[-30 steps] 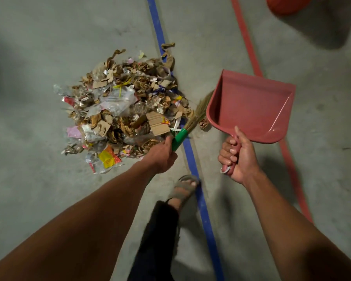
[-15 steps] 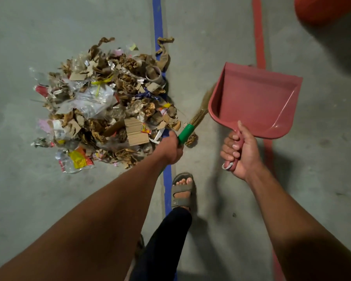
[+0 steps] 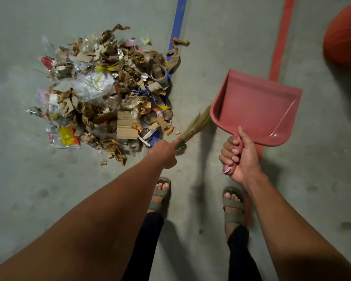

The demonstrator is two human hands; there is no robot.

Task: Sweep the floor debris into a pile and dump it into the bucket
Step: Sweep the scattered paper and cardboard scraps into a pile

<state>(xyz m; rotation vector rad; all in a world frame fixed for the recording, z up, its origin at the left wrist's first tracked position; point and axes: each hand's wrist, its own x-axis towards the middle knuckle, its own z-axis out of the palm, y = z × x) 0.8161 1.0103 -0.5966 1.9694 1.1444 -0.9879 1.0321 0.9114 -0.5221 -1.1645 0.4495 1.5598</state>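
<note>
The debris pile [image 3: 107, 94] of torn cardboard, plastic wrappers and foil is lying on the concrete floor [image 3: 39, 189], forward and to the left of both hands, its right edge overlapping the blue floor line [image 3: 178, 23]. The left hand [image 3: 164, 153], the nearer one, is gripping the green handle of a hand broom [image 3: 195, 126], whose long axis is pointing forward-right, away from the pile. The right hand [image 3: 240, 157] is curling around the handle of an empty red dustpan [image 3: 255, 106], whose open mouth is facing forward-left. The orange shape [image 3: 344, 37] at upper right is probably the bucket.
</note>
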